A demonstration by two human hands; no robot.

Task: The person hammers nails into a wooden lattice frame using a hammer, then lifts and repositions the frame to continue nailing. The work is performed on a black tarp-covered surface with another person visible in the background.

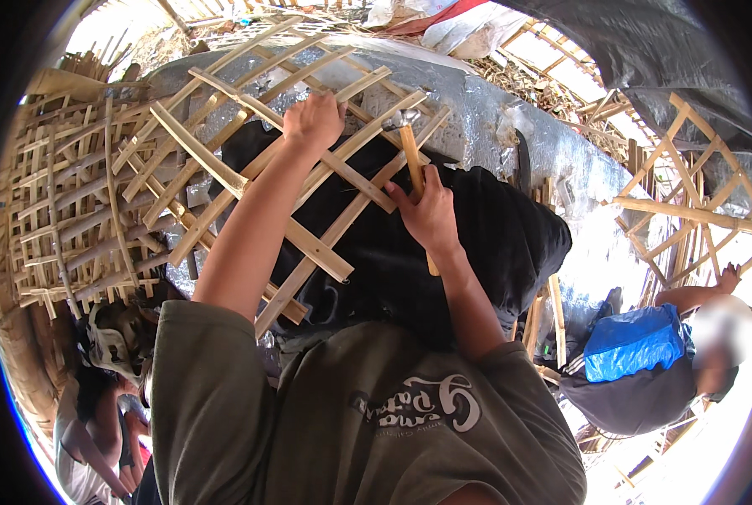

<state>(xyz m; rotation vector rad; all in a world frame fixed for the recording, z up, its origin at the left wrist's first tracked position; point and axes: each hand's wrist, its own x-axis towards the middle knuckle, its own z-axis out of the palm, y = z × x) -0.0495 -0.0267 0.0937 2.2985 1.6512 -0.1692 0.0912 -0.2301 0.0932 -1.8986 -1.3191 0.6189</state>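
Observation:
A lattice of crossed bamboo slats [315, 248] lies slantwise over my lap, which is covered in black cloth [502, 236]. My left hand [314, 123] is closed on the lattice near its far side, with the fingertips partly hidden. In my right hand [431, 208] is a hammer [410, 157], gripped by its wooden handle. The shiny metal head points away from me, close over the slat crossings at the lattice's right edge. Whether the head touches a slat I cannot tell.
A grey, shiny sheet-covered surface [553, 156] lies beyond the lattice. Woven bamboo panels [73, 194] lean at the left. On the right, a person [645, 396] sits near another bamboo lattice [692, 210] and a blue plastic bundle [637, 341]. Another person [98, 429] is at the lower left.

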